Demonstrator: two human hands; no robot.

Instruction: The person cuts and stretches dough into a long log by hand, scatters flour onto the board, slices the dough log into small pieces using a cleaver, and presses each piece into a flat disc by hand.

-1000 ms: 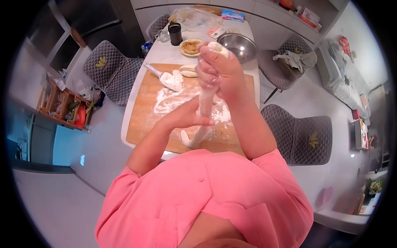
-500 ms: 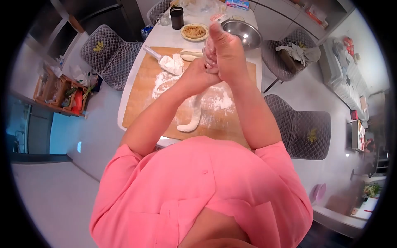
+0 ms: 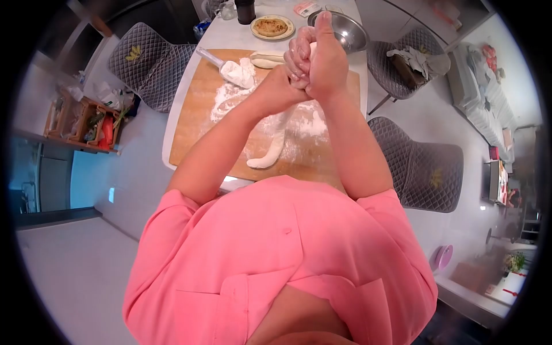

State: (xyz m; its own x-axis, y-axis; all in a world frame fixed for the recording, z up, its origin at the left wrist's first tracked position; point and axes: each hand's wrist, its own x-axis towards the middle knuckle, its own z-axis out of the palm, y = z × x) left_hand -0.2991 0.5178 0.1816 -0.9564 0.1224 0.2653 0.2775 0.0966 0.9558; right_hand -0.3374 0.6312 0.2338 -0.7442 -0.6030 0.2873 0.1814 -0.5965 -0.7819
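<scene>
My right hand [image 3: 329, 66] is raised over the far side of the wooden board [image 3: 198, 126], thumb up and floury fingers curled. A bit of white dough [image 3: 313, 48] shows between its palm and fingers. Pressed against it from the left, my left hand [image 3: 280, 87] is closed; what lies inside is hidden. Below both hands a long dough rope [image 3: 269, 156] rests on the board, its near end bent left. A pile of flour [image 3: 246, 68] with a scoop [image 3: 221, 64] in it lies to the left, next to another pale dough roll [image 3: 265, 62].
Beyond the board stand a plate with a browned flatbread [image 3: 273, 26], a dark cup [image 3: 245, 11] and a steel bowl [image 3: 352, 35]. Grey quilted chairs [image 3: 150, 63] flank the table, and a wooden crate [image 3: 86, 129] is on the floor at left.
The view has tilted slightly, so the table sits higher in the picture. My hands remain together, and more white dough shows between the right palm and fingers.
</scene>
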